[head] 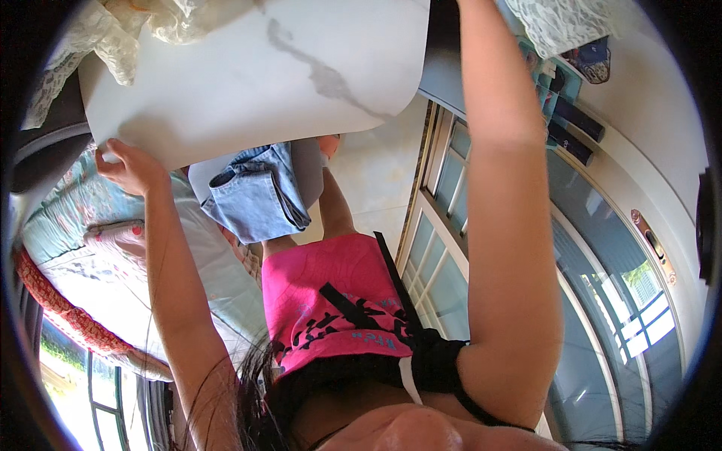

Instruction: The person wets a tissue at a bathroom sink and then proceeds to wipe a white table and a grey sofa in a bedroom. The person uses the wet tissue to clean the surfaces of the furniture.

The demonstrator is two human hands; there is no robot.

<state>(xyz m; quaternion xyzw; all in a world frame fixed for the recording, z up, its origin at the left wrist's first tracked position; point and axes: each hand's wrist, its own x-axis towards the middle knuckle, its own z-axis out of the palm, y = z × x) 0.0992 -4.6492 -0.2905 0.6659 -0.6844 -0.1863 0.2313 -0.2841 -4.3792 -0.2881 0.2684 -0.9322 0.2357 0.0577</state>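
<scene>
A white sheet or board with a grey marbled pattern (225, 84) spans the upper part of the head view. My left hand (128, 166) is at its near left corner, with the edge at the thumb and fingers; how firmly it grips cannot be told. White lace fabric (115, 48) hangs over the far left part of the board. My right arm reaches up past the board's right side, and the right hand is out of view beyond the top edge. Below the board, folded light-blue denim (259, 194) lies on a grey seat (307, 172).
A bed with a floral cover (73, 197) is at the left, above a window (104, 389). Glass-paned doors (434, 265) stand to the right. More lace (564, 22) and a teal organizer (567, 84) holding dark items are at the upper right.
</scene>
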